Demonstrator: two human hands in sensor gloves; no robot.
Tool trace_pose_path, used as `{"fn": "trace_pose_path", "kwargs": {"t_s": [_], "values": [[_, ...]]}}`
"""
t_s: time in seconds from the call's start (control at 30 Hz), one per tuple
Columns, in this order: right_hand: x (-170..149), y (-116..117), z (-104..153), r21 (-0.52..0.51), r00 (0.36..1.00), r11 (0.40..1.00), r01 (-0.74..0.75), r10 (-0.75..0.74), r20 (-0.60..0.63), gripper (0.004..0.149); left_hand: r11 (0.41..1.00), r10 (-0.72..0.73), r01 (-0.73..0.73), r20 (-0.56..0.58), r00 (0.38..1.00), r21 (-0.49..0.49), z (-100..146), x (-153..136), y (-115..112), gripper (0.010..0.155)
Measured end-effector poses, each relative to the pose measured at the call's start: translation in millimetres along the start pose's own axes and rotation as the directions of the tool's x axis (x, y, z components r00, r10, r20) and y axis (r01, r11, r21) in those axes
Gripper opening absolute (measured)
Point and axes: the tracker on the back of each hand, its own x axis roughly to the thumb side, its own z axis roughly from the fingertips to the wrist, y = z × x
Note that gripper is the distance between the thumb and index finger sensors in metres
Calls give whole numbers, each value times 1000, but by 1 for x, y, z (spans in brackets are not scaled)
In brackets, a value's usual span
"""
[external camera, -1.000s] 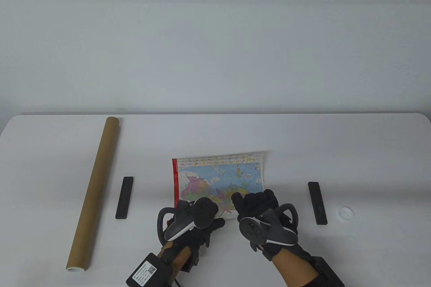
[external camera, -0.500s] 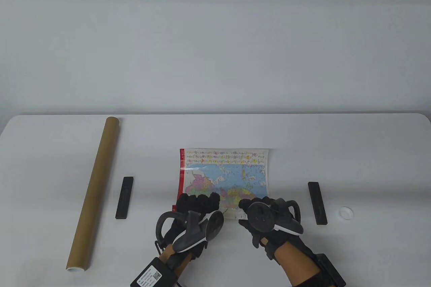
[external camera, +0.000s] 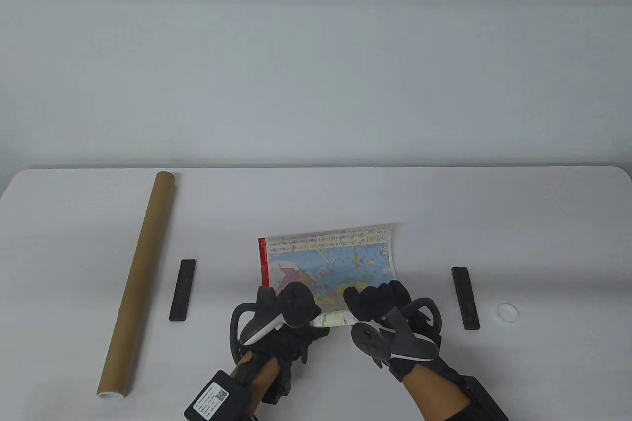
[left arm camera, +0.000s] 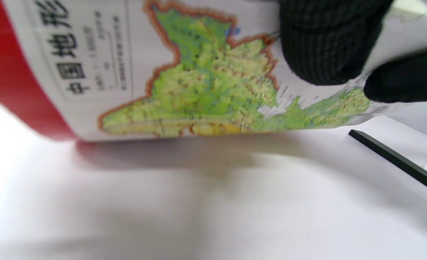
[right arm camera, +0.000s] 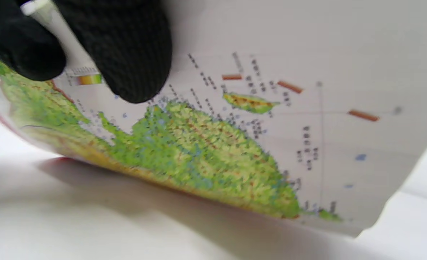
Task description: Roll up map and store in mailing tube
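Lying in the lower middle of the table view, the map (external camera: 328, 255) has its near edge curled into a short roll, and both hands sit on that roll. Its far edge lifts slightly off the table (external camera: 316, 194) toward the right. The left hand (external camera: 284, 322) grips the roll's left end, its fingers (left arm camera: 329, 43) curled over the printed paper as the left wrist view shows, with the red border at that frame's upper left. The right hand (external camera: 382, 310) holds the roll's right end, its fingers (right arm camera: 126, 47) wrapped over the paper in the upper left of the right wrist view. Between the two hands a pale strip of the rolled edge shows. Both wrists come up from the bottom edge, trackers on top. The brown tube (external camera: 138, 283) lies slanted at the left of the frame, well apart from the hands. A black bar (external camera: 182, 290) lies just right of the tube, another black bar (external camera: 465, 297) at the right, and a small white cap (external camera: 507, 312) beyond it
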Motion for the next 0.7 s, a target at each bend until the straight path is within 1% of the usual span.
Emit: {"fn": "trace_pose_path", "kwargs": {"t_s": [0.07, 0.13, 0.17, 0.23, 0.33, 0.4, 0.47, 0.6, 0.67, 0.7], "values": [[-1, 2, -1, 41, 999, 998, 41, -41, -13, 54, 998, -61, 61, -10, 998, 28, 2, 4, -1, 54], [-4, 4, -3, 69, 997, 995, 79, -76, -33, 52, 986, -139, 141, -28, 990, 89, 5, 9, -1, 58], [-7, 5, -4, 84, 990, 988, 134, -129, -57, 52, 969, -189, 195, -52, 981, 152, 9, 13, 0, 60], [-13, 8, -4, 99, 972, 969, 225, -216, -91, 51, 936, -256, 266, -75, 964, 229, 14, 20, 0, 63], [-22, 14, -5, 122, 928, 923, 365, -351, -124, 50, 891, -306, 308, -62, 950, 333, 20, 27, 1, 62], [-26, 15, -5, 128, 916, 909, 397, -382, -125, 50, 874, -327, 321, -46, 944, 364, 21, 28, 1, 60], [-26, 15, -4, 121, 916, 911, 395, -382, -120, 51, 880, -312, 299, -26, 950, 369, 19, 26, 1, 57], [-19, 8, -2, 78, 962, 960, 267, -261, -82, 55, 896, -283, 271, -20, 959, 352, 16, 23, 2, 55], [-15, 6, -1, 55, 974, 974, 219, -215, -67, 57, 913, -254, 247, -21, 967, 323, 15, 21, 2, 54], [-12, 3, 0, 30, 984, 985, 172, -170, -52, 59, 928, -224, 219, -19, 974, 300, 13, 18, 2, 54]]}}
